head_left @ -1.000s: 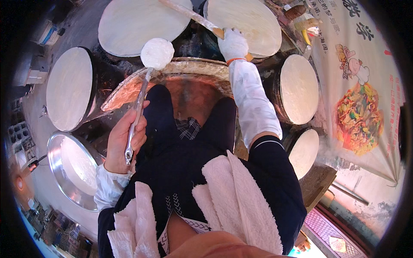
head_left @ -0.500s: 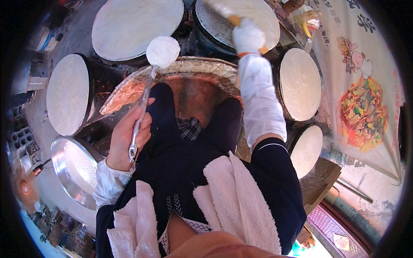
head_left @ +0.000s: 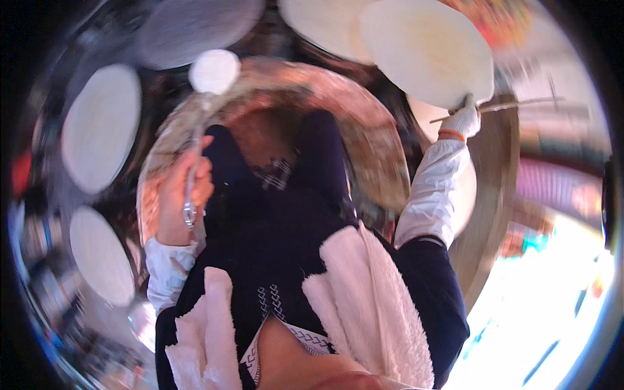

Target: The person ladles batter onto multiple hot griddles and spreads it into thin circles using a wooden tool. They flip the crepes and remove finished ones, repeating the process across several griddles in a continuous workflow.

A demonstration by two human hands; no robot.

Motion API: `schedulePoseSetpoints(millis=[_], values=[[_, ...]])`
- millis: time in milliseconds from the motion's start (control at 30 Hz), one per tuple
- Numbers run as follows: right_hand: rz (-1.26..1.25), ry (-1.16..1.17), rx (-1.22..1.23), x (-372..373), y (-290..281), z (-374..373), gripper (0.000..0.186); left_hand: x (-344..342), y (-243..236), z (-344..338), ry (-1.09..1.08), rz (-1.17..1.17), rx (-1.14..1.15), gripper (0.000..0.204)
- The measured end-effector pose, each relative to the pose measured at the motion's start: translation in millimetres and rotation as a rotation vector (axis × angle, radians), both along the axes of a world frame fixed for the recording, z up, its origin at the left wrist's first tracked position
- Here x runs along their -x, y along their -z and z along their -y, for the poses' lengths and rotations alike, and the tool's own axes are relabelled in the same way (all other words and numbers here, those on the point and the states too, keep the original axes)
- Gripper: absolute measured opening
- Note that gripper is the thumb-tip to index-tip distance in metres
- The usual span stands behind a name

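Observation:
My left hand [head_left: 179,198] is closed round the handle of a metal ladle [head_left: 192,175], its round bowl raised and filled with white batter. At the right, my right hand [head_left: 465,120] in a white glove pinches the near edge of a large, thin, round pancake [head_left: 426,52]. That pancake spreads flat beyond my fingers and overlaps the pale griddle surface [head_left: 328,26] behind it. A thin stick [head_left: 513,105] crosses the same hand and juts out to the right; exactly how the fingers grip it is hidden.
Round griddles with pale tops curve around me, among them a left griddle [head_left: 102,130], a lower-left griddle [head_left: 102,257] and a greyish far griddle [head_left: 198,29]. A crusted curved rim [head_left: 312,78] surrounds my knees. A wooden board edge [head_left: 497,195] runs along the right.
My right hand has moved from the far griddle to the right, with a lifted pancake now in it. The view has swung right and blurred. My left hand still holds the ladle up.

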State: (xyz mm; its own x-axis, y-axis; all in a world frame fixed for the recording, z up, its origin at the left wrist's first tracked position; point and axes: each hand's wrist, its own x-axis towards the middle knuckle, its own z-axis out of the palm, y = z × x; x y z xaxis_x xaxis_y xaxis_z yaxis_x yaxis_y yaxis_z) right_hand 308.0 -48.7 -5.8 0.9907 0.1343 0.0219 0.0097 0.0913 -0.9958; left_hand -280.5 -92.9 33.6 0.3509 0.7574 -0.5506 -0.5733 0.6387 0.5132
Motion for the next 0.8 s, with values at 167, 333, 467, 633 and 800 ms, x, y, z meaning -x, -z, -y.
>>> schedulePoseSetpoints(millis=[167, 333, 467, 633, 800], values=[[-0.148, -0.218, 0.06, -60.3, 17.5, 24.8, 0.023, 7.1, -5.9, -1.1, -0.179, -0.089, -0.128, 0.046], [-0.139, -0.137, 0.188, -153.5, 83.1, 189.4, 0.021, 30.8, 26.4, 5.0, -0.196, 0.085, -0.031, 0.047], [-0.225, 0.322, 0.143, -140.7, 164.2, 287.2, 0.017, 25.6, 28.5, -10.9, -0.13, 0.173, -0.022, 0.047], [-0.552, 0.474, -0.028, -108.2, 248.6, 324.7, 0.02, 27.6, 39.5, -40.1, -0.082, 0.326, 0.028, 0.048], [-0.58, 0.501, 0.026, -89.3, 253.3, 311.8, 0.022, 29.8, 34.9, -41.2, -0.059, 0.299, 0.017, 0.048]])
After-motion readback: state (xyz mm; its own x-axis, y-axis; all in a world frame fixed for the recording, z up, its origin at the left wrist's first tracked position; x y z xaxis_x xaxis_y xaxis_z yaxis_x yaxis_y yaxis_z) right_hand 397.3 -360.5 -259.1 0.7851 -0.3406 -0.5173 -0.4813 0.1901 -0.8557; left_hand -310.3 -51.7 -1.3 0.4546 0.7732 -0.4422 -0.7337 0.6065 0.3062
